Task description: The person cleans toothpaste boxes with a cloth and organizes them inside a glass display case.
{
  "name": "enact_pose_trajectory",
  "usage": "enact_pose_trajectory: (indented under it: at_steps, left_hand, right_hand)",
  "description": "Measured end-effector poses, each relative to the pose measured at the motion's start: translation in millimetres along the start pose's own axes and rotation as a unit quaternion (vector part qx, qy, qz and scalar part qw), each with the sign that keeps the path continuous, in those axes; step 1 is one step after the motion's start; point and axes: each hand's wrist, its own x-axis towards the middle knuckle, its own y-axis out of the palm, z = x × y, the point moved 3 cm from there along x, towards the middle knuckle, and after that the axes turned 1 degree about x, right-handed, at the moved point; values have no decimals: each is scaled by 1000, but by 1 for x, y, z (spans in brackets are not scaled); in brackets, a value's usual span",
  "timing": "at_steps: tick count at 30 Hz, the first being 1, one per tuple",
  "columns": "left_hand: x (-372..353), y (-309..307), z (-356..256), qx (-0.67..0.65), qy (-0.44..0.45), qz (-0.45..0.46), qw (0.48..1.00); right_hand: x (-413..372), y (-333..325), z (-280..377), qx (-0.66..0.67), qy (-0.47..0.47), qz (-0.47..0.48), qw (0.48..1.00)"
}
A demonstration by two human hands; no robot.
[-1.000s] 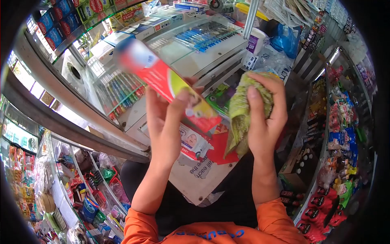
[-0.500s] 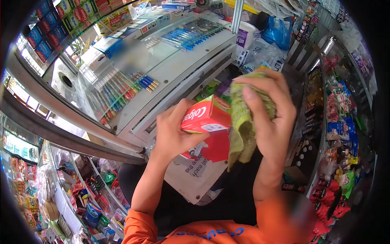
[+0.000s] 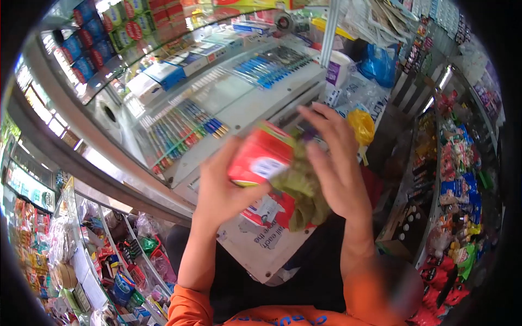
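My left hand (image 3: 220, 182) grips a red Colgate box (image 3: 261, 155) by its left side, thumb below and fingers behind. The box is tilted and slightly blurred. A green cloth (image 3: 304, 190) hangs against the right side of the box, above a worn board (image 3: 261, 252) with red patches. Just right of the cloth is my right hand (image 3: 340, 168), its fingers spread and apart, with nothing gripped between them.
Behind my hands stands a glass display case (image 3: 228, 127) with pens (image 3: 272, 65) and small boxes (image 3: 187, 60). Shelves of packets (image 3: 457, 174) run along the right. More goods (image 3: 122, 285) fill racks at the lower left. A yellow bag (image 3: 360, 127) hangs beyond my right hand.
My right hand has opened from around the green cloth, which now sags lower against the box. The box has tilted and moved slightly left. The camera view has shifted too.
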Motion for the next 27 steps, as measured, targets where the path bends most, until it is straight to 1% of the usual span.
enact_pose_trajectory:
  at_steps: [1, 2, 3, 4, 5, 6, 8, 9, 10, 12, 13, 14, 15, 16, 17, 18, 20, 21, 22, 24, 25, 26, 27]
  left_hand:
    - [0, -2, -1, 59, 21, 38, 997]
    - [0, -1, -3, 117, 39, 78, 989]
    - [-1, 0, -10, 130, 65, 90, 985]
    - [-1, 1, -12, 128, 67, 114, 983]
    - [-1, 1, -14, 124, 69, 116, 983]
    - [-2, 1, -15, 120, 71, 119, 983]
    - [-1, -4, -23, 108, 74, 108, 985]
    - [0, -8, -27, 99, 73, 101, 987]
    - [0, -11, -28, 97, 75, 95, 988]
    - [0, -22, -31, 85, 111, 21, 990]
    - [0, -33, -29, 103, 130, 15, 986]
    - [-2, -40, -32, 102, 130, 13, 986]
    - [-4, -48, -33, 54, 50, -4, 997]
    - [-4, -55, -31, 4, -27, -23, 999]
    - [-4, -59, -30, -43, -2, -24, 999]
    - [-4, -62, -31, -48, 4, -27, 998]
    - [-7, -64, -36, -59, 47, -22, 997]
    - [-8, -65, -39, -62, 62, -5, 996]
    - [-9, -65, -42, -64, 67, -4, 996]
    - [-13, -62, -46, -85, 60, 37, 994]
    - [-14, -64, -48, -61, 87, 38, 994]
    - [-16, -64, -50, -63, 91, 40, 993]
    - [-17, -64, -52, -67, 92, 52, 992]
  right_hand:
    - [8, -4, -5, 85, -21, 27, 996]
    - [13, -12, 1, 89, -29, 25, 995]
    - [23, -24, 16, 202, 4, 118, 972]
    - [28, -28, 26, 307, 37, 209, 928]
    - [32, -23, 26, 253, -54, 193, 946]
    - [36, -28, 27, 250, -59, 194, 947]
    - [43, -38, 34, 198, -46, 242, 949]
    - [46, -41, 43, 208, -11, 207, 956]
    - [51, -46, 49, 205, -16, 209, 956]
    - [59, -63, 48, 160, -33, 151, 975]
    - [63, -70, 39, 198, -17, 98, 975]
    - [69, -74, 27, 235, 0, 43, 971]
    - [77, -74, 20, 232, -3, 45, 972]
    - [88, -75, 7, 327, 85, -35, 941]
    - [98, -71, -5, 414, 171, -113, 887]
    - [111, -60, -14, 472, 178, -143, 852]
    - [146, -45, -4, 507, 183, -141, 830]
    - [162, -36, 3, 528, 190, -126, 819]
    - [177, -26, 10, 547, 196, -110, 806]
    - [216, -1, 10, 589, 194, -69, 782]
    - [233, 12, 19, 590, 185, -61, 784]
    - [252, 24, 26, 592, 174, -52, 785]
    - [280, 39, 15, 610, 185, -28, 770]
